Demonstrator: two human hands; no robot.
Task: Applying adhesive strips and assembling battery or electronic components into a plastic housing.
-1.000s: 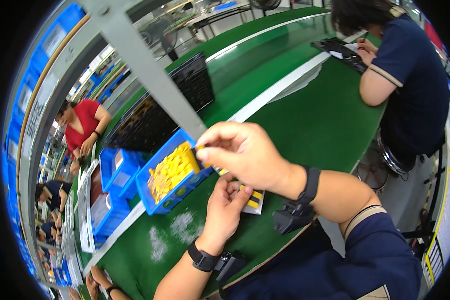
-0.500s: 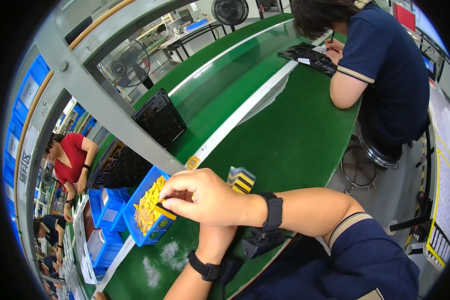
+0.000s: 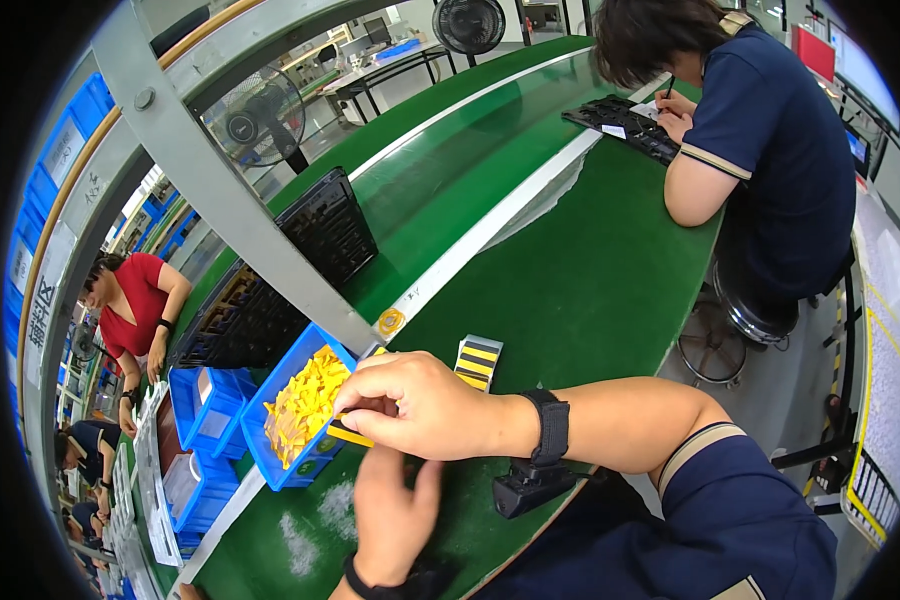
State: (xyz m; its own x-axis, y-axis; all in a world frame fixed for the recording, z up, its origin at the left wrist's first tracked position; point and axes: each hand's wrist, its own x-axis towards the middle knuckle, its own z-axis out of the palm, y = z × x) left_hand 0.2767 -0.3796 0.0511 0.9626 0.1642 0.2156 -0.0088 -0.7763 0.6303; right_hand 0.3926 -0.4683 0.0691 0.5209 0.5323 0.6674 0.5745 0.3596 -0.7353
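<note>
Yellow-black strip (image 3: pixel 348 434), frame ctr: R hand (image 3: pixel 432 405) fingertips closed on it; L hand (image 3: pixel 394 515) grip I can't tell. Ctr-left blue bin (image 3: pixel 288 479): yellow pcs (image 3: pixel 305 405).

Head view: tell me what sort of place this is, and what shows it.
Most likely a factory assembly area: a long green work surface, a blue bin of small yellow pieces, and a co-worker seated at the same surface.

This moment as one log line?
right hand: pinching yellow and black strip; left hand: partly hidden behind right; blue plastic bin: holds yellow pieces; yellow and black striped card: on green table
</note>
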